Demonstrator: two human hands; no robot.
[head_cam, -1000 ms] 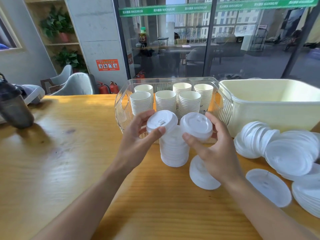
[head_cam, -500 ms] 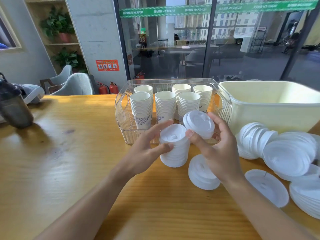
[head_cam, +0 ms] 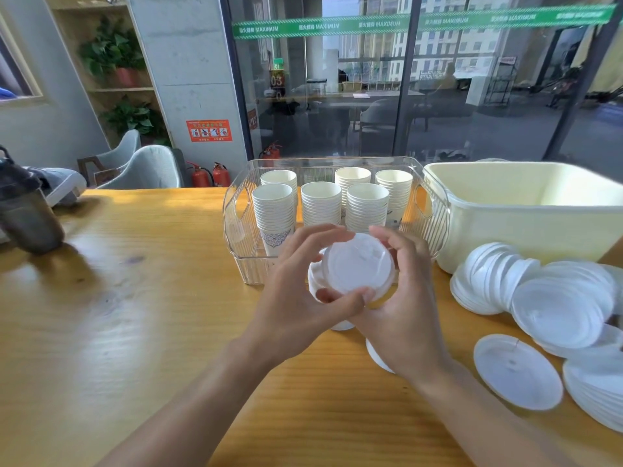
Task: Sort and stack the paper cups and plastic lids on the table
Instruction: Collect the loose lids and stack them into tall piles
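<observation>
Above the wooden table (head_cam: pixel 141 298), a plastic lid (head_cam: pixel 358 264) is gripped at its rim by the curled fingers of both the left hand (head_cam: pixel 303 291) and the right hand (head_cam: pixel 404 298), its hollow underside facing the camera. A lid stack (head_cam: pixel 315 281) is largely hidden behind them. Behind, paper cups (head_cam: pixel 320 203) are stacked in a clear bin (head_cam: pixel 236 230), beside a cream tub (head_cam: pixel 526 224). Loose lids (head_cam: pixel 559 311) are heaped at right.
</observation>
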